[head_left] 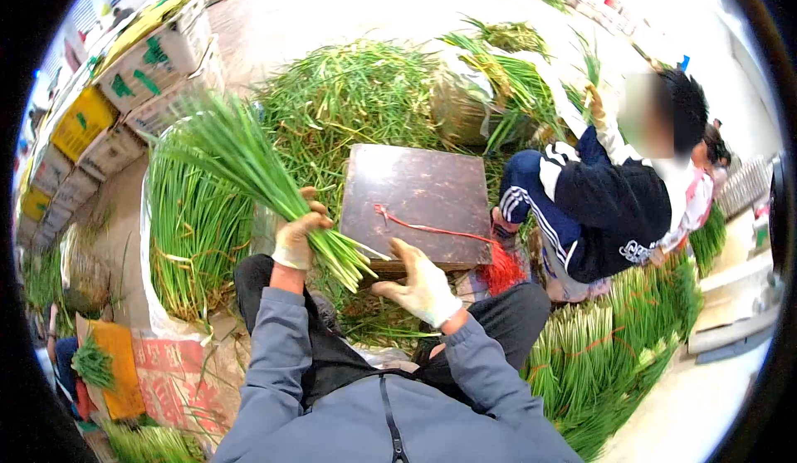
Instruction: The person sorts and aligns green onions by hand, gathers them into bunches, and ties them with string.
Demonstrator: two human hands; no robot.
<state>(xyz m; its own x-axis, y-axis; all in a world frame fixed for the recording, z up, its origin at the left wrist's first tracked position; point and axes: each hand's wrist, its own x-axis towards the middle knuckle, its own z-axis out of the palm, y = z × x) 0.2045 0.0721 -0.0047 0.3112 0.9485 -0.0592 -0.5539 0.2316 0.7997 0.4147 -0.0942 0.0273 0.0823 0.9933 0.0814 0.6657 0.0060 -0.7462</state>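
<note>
My left hand (300, 235), in a pale work glove, is closed around a bunch of spring onions (257, 168). Their green leaves fan out to the upper left, blurred at the tips, and the pale stem ends point down to the right. My right hand (422, 284), also gloved, is open with thumb and fingers apart, close to the stem ends. Between the hands and the far heap stands a dark brown wooden board (415, 193). A red tie (440, 229) lies across its surface and runs to a red bundle of ties (502, 269) at its right edge.
Loose green leaves (349, 89) are heaped behind the board. Packed spring onions (199, 214) stand at left, and tied bunches (614, 338) at right. Another person (614, 205) sits close on the right, one gloved hand raised with greens. Stacked crates (158, 68) line the far left.
</note>
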